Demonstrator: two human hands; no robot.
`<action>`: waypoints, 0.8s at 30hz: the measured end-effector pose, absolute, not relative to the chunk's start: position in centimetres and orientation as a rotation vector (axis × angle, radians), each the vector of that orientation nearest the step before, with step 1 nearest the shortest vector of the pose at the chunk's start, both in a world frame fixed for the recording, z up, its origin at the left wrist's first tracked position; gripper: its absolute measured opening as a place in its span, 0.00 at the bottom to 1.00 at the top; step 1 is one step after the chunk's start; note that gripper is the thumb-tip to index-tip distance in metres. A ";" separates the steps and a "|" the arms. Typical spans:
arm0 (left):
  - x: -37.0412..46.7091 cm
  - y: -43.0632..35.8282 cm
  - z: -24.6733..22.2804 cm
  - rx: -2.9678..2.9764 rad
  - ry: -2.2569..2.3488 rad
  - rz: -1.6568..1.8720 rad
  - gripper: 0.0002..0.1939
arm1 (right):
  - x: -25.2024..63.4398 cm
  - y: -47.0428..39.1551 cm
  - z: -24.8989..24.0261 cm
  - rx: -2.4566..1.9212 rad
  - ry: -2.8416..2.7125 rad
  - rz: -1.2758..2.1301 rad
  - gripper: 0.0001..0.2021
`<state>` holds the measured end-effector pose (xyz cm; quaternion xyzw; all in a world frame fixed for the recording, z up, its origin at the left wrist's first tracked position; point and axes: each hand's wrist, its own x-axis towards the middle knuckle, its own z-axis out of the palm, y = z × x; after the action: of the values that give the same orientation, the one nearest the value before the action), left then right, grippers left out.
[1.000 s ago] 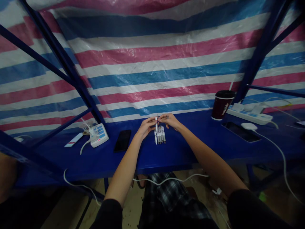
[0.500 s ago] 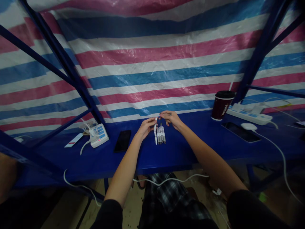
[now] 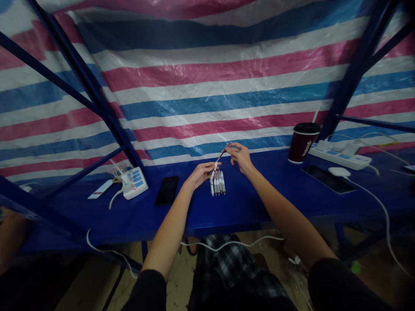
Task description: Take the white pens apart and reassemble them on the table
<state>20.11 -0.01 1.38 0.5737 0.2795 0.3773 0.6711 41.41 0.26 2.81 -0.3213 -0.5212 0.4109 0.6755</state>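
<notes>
Our right hand (image 3: pixel 239 154) has risen, fingers pinching a thin refill; left hand (image 3: pixel 201 172) grips a pen barrel (image 3: pixel 215 166) above four pens (image 3: pixel 218 184).

To your right, the dark paper cup (image 3: pixel 302 143) on the table (image 3: pixel 246 203) carries pale lettering running up its side, too small and blurred to read. You can read no other text, number or sign.

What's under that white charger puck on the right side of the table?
A dark phone lies flat under the white charger puck. The part of its screen beneath the puck is hidden.
</notes>
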 end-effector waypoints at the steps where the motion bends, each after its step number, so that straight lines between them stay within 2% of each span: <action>1: 20.1 0.0 1.4 1.290 0.628 0.855 0.18 | 41.5 0.3 2.8 -0.730 -1.173 0.911 0.21; 10: 20.3 0.0 1.3 1.240 0.670 0.949 0.14 | 40.2 0.2 1.8 -0.826 -1.560 1.015 0.20; 16: 20.1 0.8 0.9 1.234 0.697 1.058 0.18 | 41.3 1.4 2.0 -0.694 -1.179 1.204 0.21; 20: 20.2 1.3 0.4 1.390 0.834 1.154 0.16 | 42.5 1.6 2.3 -0.646 -1.126 1.118 0.19; 24: 20.4 1.6 0.2 1.699 0.971 1.312 0.12 | 42.8 1.4 2.4 -0.729 -1.143 1.064 0.22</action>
<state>20.42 1.58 0.15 0.6661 0.3808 0.5146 0.3828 42.82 1.36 2.44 -0.3209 -0.5032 0.4688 0.6513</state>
